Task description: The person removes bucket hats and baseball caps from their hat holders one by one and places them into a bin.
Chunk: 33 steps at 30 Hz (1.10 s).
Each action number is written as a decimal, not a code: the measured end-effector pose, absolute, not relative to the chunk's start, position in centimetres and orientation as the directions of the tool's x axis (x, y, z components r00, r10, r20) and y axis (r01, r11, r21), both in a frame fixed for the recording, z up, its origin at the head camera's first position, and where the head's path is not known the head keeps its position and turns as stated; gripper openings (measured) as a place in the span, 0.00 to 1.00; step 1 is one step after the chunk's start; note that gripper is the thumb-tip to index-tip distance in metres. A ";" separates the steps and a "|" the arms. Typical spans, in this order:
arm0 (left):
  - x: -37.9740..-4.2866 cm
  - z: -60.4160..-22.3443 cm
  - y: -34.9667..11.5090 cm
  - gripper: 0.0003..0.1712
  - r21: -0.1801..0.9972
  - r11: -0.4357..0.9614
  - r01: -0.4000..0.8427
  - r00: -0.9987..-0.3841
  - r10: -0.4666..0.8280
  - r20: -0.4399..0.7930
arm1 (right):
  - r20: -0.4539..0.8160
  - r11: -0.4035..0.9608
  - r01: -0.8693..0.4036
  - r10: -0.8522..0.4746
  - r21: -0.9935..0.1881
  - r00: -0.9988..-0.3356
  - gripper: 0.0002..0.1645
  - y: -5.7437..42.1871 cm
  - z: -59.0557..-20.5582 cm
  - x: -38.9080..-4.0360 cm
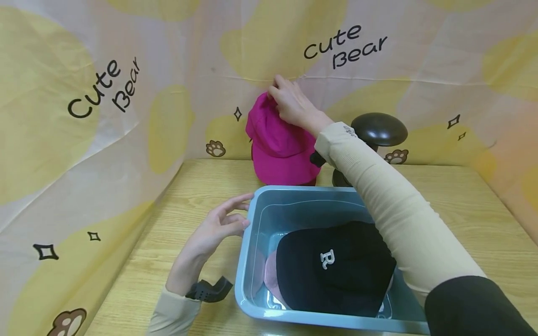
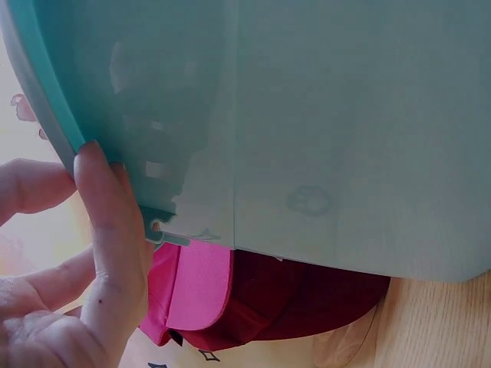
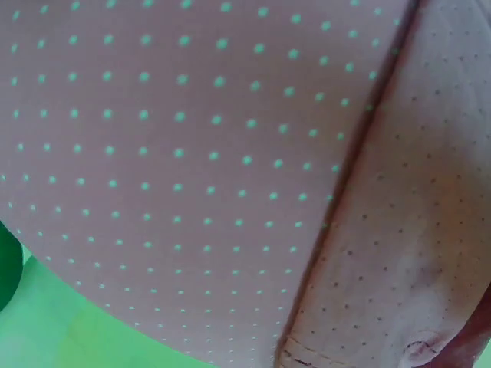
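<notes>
A magenta cap (image 1: pixel 281 149) is upright at the back of the table, its brim toward me. My right hand (image 1: pixel 294 102) grips the top of its crown with bent fingers. In the right wrist view, a large pinkish surface (image 3: pixel 176 153) with light dots fills most of the picture; the fingers are hidden there. My left hand (image 1: pixel 218 224) pinches the left rim of a light-blue plastic tub (image 1: pixel 248 261) between thumb and fingers. Inside the tub lies a black cap (image 1: pixel 336 275) with a white R, over something pink (image 1: pixel 272 277).
Behind my right forearm stands a dark stand with a rounded, glossy top (image 1: pixel 379 129). The wooden table (image 1: pixel 201 182) meets a yellow-and-white printed cloth (image 1: pixel 168 70) at the back and left. My right forearm crosses above the tub's right side.
</notes>
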State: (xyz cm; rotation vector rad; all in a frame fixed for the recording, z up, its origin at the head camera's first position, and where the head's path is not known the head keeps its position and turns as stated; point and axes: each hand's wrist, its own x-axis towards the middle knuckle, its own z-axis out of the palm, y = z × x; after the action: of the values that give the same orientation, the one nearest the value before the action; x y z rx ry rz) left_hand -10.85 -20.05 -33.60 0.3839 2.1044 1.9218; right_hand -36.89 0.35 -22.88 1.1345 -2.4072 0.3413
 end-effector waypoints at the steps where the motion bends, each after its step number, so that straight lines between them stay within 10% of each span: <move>1: -10.9 -33.6 -20.0 0.35 0.996 0.087 0.015 -0.930 0.367 -0.018 | 0.495 0.634 -0.773 -0.663 -0.028 -0.562 0.09 0.4 -22.8 -36.9; 33: -10.4 -33.0 -19.1 0.35 0.996 0.088 0.021 -0.933 0.360 -0.012 | 0.480 0.721 -0.679 -0.552 -0.135 -0.682 0.15 2.0 -20.3 -33.7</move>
State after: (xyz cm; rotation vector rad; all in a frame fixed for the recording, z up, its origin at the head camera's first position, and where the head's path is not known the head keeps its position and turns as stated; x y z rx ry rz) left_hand -10.41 -19.09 -33.05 0.3813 2.1137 1.9267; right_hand -33.67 2.00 -20.29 0.9475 -2.5168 0.4264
